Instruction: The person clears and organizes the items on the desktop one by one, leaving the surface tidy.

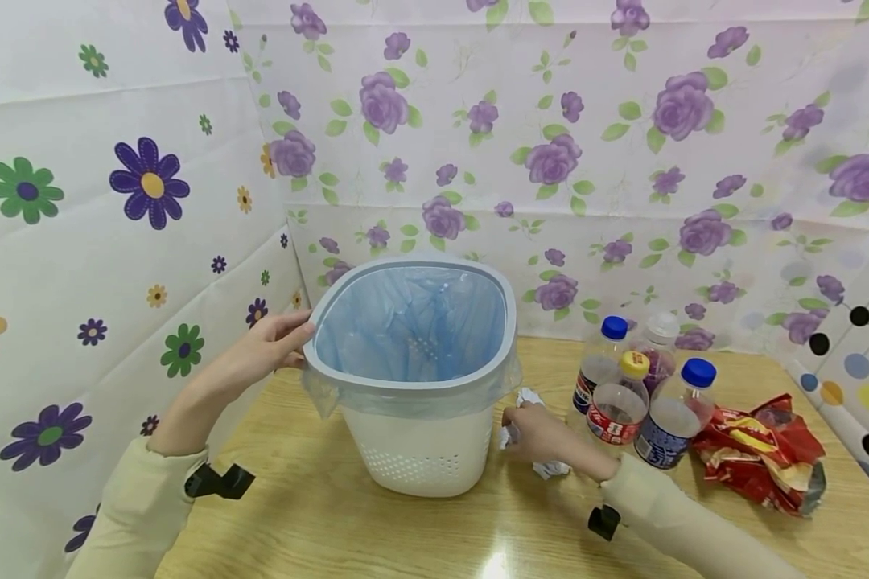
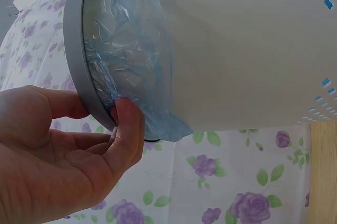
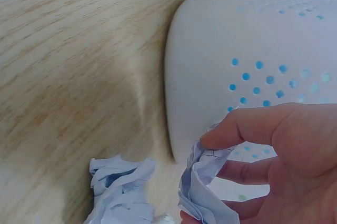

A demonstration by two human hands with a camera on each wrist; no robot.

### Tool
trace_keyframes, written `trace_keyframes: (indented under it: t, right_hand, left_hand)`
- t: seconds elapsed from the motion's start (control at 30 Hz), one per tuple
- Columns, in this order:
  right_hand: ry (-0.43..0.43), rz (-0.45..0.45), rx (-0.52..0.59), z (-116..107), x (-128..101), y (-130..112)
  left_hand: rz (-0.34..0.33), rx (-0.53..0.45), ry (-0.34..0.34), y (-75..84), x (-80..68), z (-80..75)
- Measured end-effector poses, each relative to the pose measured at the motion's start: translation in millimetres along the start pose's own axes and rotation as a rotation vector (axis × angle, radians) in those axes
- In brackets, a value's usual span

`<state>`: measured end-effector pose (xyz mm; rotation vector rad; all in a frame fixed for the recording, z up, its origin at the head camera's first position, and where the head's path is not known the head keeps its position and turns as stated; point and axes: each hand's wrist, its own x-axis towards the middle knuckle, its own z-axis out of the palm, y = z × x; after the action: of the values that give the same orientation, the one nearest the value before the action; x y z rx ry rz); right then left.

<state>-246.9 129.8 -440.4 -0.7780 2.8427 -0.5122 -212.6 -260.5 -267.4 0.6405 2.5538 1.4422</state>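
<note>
Head camera looks forward and down across the table (image 1: 319, 515). Both wrist cameras sit close, low and sideways; all three views share the white bin (image 1: 420, 450) (image 2: 253, 50) (image 3: 247, 77).

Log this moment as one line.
left hand: holds bin rim | right hand: pinches paper wad | second wad: on table

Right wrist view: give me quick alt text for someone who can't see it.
The right hand pinches a crumpled white paper ball between thumb and fingers, just above the wooden table. A second crumpled paper lies on the table beside it, and the white perforated bin stands close behind.
</note>
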Motion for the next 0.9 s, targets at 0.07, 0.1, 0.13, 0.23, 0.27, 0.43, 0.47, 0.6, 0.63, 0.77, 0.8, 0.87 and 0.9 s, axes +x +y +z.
trace_keyframes:
  t: [0.07,0.1,0.13,0.23,0.27,0.43,0.47,0.6,0.63,0.77,0.8,0.87,0.9]
  right_hand:
    - [-0.002,0.004,-0.006,-3,-1,-1]
    - [-0.002,0.006,-0.008,-5,-2,-1]
    - [0.000,0.008,-0.015,-7,-2,-1]
    - [0.006,-0.002,-0.017,-13,-4,-2]
    - [0.004,-0.005,-0.016,-15,-4,-2]
    - [-0.003,0.002,0.002,-23,-7,-6]
    - [-0.003,0.005,0.004,-25,-8,-6]
    - [0.010,0.016,0.007,-29,-10,-9]
    - [0.012,0.021,0.010,-30,-11,-9]
    - [0.021,0.023,0.019,-33,-14,-10]
    - [0.022,0.021,0.019,-34,-14,-10]
    - [0.023,0.017,0.013,-34,-15,-10]
    - [0.023,0.017,0.013,-35,-16,-10]
  left_hand:
    - [0.001,0.002,0.003,-0.1,0.1,-0.1]
    - [0.002,0.003,0.004,0.0,0.2,-0.2]
    - [0.002,0.005,0.006,0.1,0.3,-0.3]
    - [-0.005,0.007,0.009,0.3,0.4,-0.6]
    - [-0.008,0.006,0.009,0.4,0.4,-0.6]
    - [-0.016,0.002,0.009,0.3,0.5,-0.8]
    - [-0.017,0.003,0.009,0.3,0.5,-0.7]
    - [-0.020,0.012,0.010,0.3,0.3,-0.6]
    - [-0.021,0.014,0.011,0.4,0.2,-0.5]
    - [-0.021,0.013,0.011,0.6,0.0,-0.1]
    - [-0.021,0.012,0.010,0.5,0.0,-0.1]
    - [-0.022,0.012,0.009,0.2,-0.1,0.0]
    - [-0.023,0.012,0.009,-0.1,-0.2,0.1]
